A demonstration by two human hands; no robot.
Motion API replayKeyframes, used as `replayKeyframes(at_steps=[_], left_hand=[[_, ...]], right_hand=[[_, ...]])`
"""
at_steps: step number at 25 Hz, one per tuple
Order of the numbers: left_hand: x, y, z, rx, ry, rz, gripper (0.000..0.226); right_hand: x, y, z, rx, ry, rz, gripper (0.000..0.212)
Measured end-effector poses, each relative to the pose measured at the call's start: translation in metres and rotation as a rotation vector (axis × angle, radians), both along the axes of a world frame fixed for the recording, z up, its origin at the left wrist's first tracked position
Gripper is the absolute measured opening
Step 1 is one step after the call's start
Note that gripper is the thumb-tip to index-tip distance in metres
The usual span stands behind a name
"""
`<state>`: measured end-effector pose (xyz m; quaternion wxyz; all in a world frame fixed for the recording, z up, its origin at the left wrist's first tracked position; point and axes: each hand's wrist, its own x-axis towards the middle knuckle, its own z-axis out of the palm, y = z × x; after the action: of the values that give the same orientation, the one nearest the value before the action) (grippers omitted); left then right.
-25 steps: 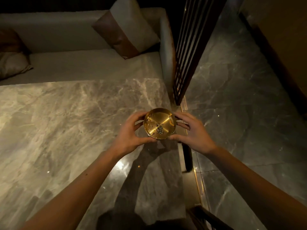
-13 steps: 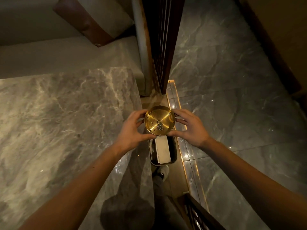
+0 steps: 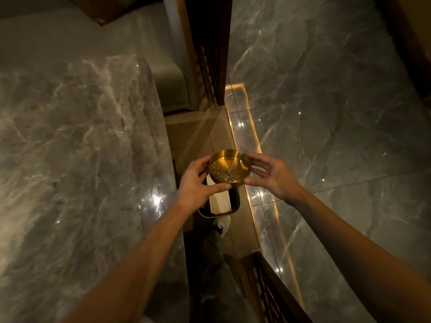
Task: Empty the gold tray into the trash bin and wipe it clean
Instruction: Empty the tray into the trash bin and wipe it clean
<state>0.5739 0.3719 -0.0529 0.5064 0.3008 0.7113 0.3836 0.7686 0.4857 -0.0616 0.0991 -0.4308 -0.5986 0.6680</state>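
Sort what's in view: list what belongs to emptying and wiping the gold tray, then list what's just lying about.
Belongs to the job:
- gold tray, grey debris still in it
- trash bin, on the floor under the tray
- left hand and right hand, gripping the tray's rim

Just lying about:
- marble table
- sofa
- dark slatted screen
- lit floor strip

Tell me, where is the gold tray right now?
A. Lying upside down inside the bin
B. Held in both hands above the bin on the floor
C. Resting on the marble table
B: the left hand and right hand hold the gold tray, debris inside, over the trash bin.
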Motion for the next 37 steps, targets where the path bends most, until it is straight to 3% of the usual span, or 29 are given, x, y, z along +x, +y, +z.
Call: replayKeyframes(at_steps=[6,11,23,37], left_hand=[[0.02,0.015,-0.046,-0.103,-0.104,0.066,0.09],[0.034,0.015,-0.096,-0.219,-0.197,0.167,0.074],[0.059,0.015,-0.215,-0.516,-0.146,0.323,0.092],[0.045,0.033,-0.276,-0.502,-0.172,0.288,0.087]], right_hand=[[0.016,0.014,-0.058,-0.097,-0.033,0.001,0.073],[0.02,0.021,-0.107,-0.155,-0.063,0.042,0.07],[0.018,0.018,-0.236,-0.237,-0.111,0.209,0.069],[0.011,0.018,-0.314,-0.382,-0.052,0.077,0.062]])
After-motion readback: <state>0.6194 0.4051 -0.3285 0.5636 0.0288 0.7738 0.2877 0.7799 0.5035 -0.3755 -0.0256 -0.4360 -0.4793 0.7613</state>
